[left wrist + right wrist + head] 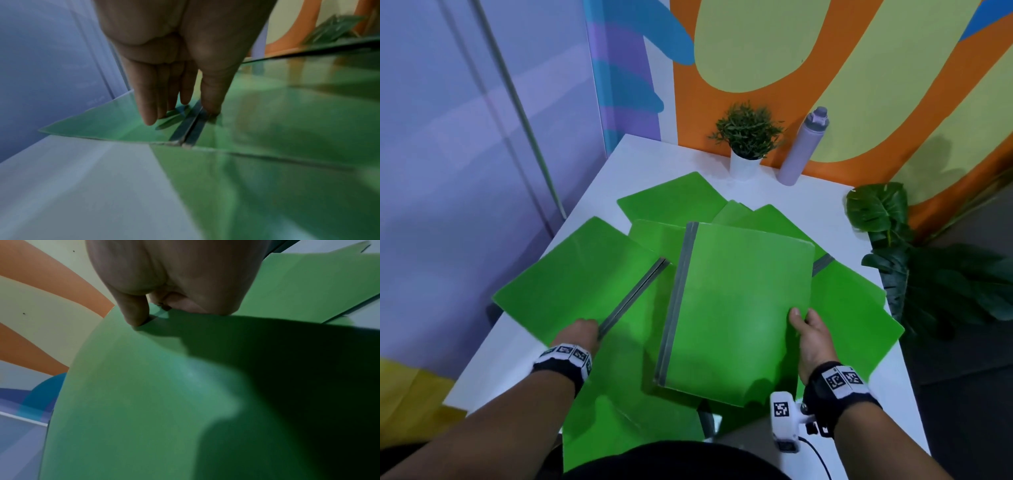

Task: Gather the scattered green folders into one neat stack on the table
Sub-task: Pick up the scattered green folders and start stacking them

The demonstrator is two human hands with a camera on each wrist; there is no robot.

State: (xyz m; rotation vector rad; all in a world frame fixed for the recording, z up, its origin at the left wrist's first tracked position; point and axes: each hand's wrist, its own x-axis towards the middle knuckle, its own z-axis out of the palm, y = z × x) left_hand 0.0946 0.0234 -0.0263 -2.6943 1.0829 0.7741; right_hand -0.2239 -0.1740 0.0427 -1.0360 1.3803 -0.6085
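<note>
Folders (681, 202) lie fanned and overlapping across the white table (825, 205), lower ones mostly covered. Your right hand (810, 337) pinches the top grey-spined folder (736, 308), thumb above, fingers hidden beneath. Your left hand (578, 334) grips the left folder (575, 274) at its spine; wrist view blurred.

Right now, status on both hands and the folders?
Right hand grips the lifted folder by its edge. Left hand pinches an open folder at its grey spine. Others lie scattered, unstacked. Nothing blocking.
</note>
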